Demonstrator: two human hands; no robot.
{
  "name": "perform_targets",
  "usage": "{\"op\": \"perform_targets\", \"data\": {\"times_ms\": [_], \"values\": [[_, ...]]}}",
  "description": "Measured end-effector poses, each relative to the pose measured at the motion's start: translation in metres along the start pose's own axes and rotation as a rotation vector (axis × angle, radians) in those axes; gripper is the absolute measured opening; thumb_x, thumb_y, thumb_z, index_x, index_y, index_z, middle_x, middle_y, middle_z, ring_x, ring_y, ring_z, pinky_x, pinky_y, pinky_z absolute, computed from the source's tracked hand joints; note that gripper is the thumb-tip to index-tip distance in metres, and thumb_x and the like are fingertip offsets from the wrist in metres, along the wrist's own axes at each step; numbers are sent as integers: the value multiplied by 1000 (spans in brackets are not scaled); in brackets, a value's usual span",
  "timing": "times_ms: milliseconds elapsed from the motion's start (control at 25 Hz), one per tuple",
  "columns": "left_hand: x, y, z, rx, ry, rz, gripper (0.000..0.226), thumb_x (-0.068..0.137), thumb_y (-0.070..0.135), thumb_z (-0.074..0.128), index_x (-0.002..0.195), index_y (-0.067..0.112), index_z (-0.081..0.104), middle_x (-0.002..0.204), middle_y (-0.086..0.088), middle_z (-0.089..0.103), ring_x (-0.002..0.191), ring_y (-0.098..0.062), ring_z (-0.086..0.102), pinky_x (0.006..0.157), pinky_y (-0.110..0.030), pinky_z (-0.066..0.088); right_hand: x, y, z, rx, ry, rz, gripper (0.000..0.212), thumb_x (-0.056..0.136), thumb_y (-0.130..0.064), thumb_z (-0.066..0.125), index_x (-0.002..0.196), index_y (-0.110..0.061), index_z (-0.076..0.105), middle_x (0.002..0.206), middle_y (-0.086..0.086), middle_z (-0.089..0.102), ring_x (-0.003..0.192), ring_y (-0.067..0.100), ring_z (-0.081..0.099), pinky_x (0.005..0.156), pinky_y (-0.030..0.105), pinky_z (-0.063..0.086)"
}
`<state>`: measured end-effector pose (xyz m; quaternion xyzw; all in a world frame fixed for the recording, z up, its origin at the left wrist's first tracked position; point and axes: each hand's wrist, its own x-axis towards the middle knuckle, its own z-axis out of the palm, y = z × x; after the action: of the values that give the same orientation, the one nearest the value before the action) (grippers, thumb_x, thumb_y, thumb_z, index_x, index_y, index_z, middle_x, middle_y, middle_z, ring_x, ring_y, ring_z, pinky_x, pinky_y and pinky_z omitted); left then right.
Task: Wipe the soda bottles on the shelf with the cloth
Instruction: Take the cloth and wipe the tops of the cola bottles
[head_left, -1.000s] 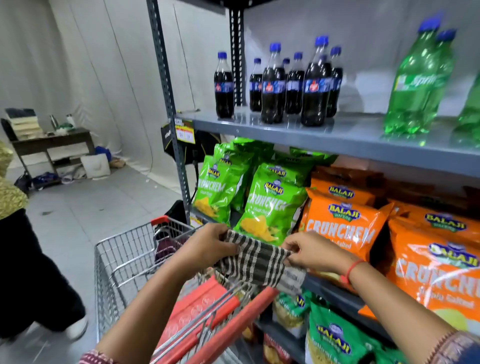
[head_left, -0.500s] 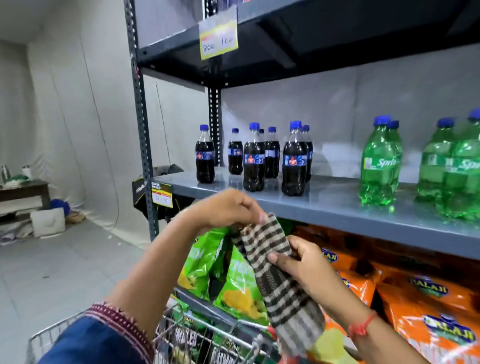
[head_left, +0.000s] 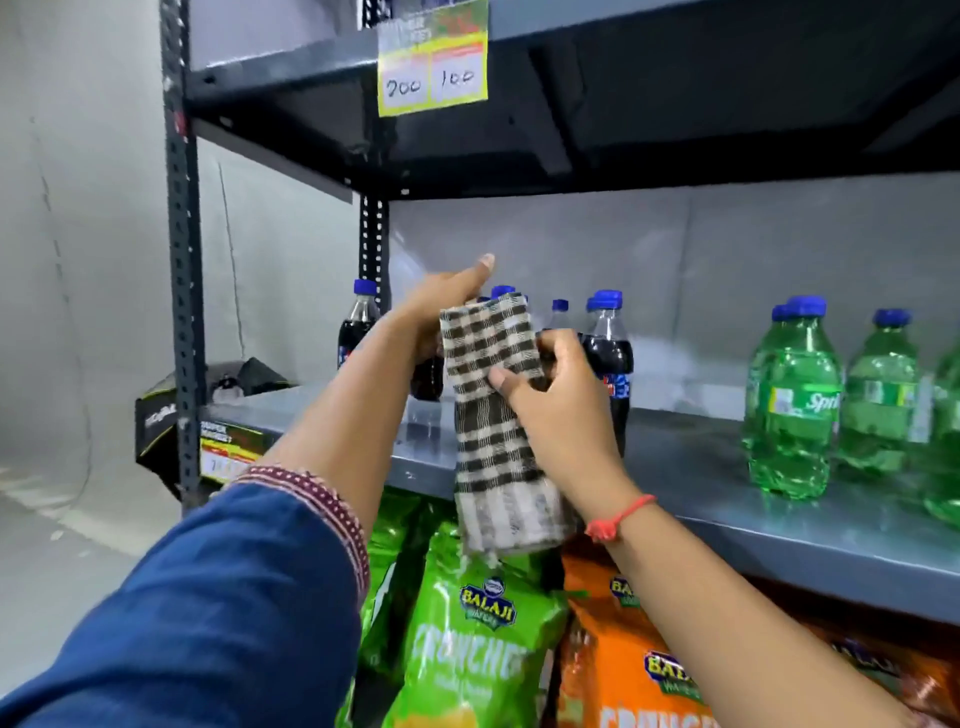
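A dark-and-white checked cloth (head_left: 493, 415) hangs folded in front of the grey shelf (head_left: 727, 499). My left hand (head_left: 441, 306) grips its top edge, thumb raised. My right hand (head_left: 556, 410) pinches its right side lower down. Several dark cola bottles with blue caps stand behind the cloth: one at the left (head_left: 358, 327), one at the right (head_left: 608, 358), others partly hidden by the cloth and my hands. Green Sprite bottles (head_left: 795, 400) stand further right on the same shelf.
Green (head_left: 467, 639) and orange (head_left: 634, 675) snack bags fill the shelf below. A dark upper shelf with a yellow price tag (head_left: 434, 57) hangs overhead. The rack's upright post (head_left: 179, 260) stands at the left, a dark box (head_left: 166, 415) behind it.
Both hands have risen with the cloth from below the shelf edge to the level of the cola bottles. The view has tilted up and closer; the cart is out of sight.
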<state>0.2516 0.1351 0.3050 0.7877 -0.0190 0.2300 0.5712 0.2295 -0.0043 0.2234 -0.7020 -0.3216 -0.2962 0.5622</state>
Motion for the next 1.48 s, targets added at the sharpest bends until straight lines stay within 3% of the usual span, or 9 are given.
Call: {"op": "perform_targets", "data": {"times_ms": [200, 440, 560, 680, 840, 1160, 1280, 1400, 1480], "values": [[15, -3, 8, -169, -86, 36, 21, 82, 28, 60, 78, 8, 62, 56, 3, 66, 57, -14, 61, 58, -24, 53, 30, 14, 6, -153, 15, 10, 21, 84, -20, 63, 96, -14, 47, 89, 9, 65, 79, 27, 61, 66, 35, 50], [19, 2, 9, -174, -68, 5, 35, 82, 22, 60, 103, -6, 61, 78, -9, 63, 62, -17, 58, 55, -24, 53, 26, 17, 14, -586, 164, -502, 28, 75, 9, 52, 101, -1, 55, 101, 24, 56, 83, 39, 53, 71, 44, 49], [21, 0, 9, -206, -63, -22, 33, 81, 19, 61, 101, -7, 61, 82, -11, 65, 69, -21, 60, 67, -27, 55, 20, 20, 25, -764, 35, -533, 36, 82, 4, 39, 115, 2, 53, 125, 27, 54, 114, 41, 51, 97, 45, 45], [24, 0, 7, -246, -85, -32, 27, 81, 17, 61, 96, -5, 62, 83, -13, 67, 75, -24, 61, 81, -33, 51, 6, 30, 40, -794, -51, -452, 58, 95, -29, 36, 139, 4, 16, 150, 26, 15, 140, 35, 13, 114, 37, 8], [24, -1, 8, -236, -86, -27, 22, 80, 18, 62, 91, -1, 64, 74, -9, 72, 63, -18, 65, 63, -25, 55, 6, 35, 50, -763, -87, -391, 77, 94, -33, 40, 137, -3, -17, 152, 18, -14, 139, 31, -14, 105, 39, -20], [26, 1, 6, -225, -102, -32, 26, 80, 19, 62, 97, -1, 62, 73, -6, 74, 66, -19, 65, 68, -26, 54, 3, 34, 49, -868, -136, -444, 72, 95, -24, 36, 133, -2, -22, 149, 14, -19, 138, 33, -14, 107, 42, -15], [25, 1, 6, -192, -112, 14, 21, 81, 19, 60, 94, 1, 61, 69, -4, 75, 63, -15, 70, 54, -19, 53, -5, 32, 43, -947, -50, -484, 69, 88, -24, 46, 139, -5, 3, 152, 11, 7, 139, 31, 11, 112, 42, 11], [23, 2, 9, -207, -102, -27, 24, 82, 21, 59, 97, 2, 62, 69, -2, 75, 62, -12, 70, 51, -18, 52, -1, 34, 40, -882, -164, -482, 69, 94, -21, 37, 135, -4, -16, 152, 13, -12, 139, 31, -9, 108, 41, -11], [24, 3, 11, -209, -125, -53, 27, 84, 21, 54, 102, 2, 61, 74, -3, 76, 66, -13, 69, 58, -20, 55, 1, 33, 38, -907, -191, -476, 70, 93, -21, 39, 136, -5, -13, 153, 14, -8, 140, 30, -7, 110, 41, -9]]}}
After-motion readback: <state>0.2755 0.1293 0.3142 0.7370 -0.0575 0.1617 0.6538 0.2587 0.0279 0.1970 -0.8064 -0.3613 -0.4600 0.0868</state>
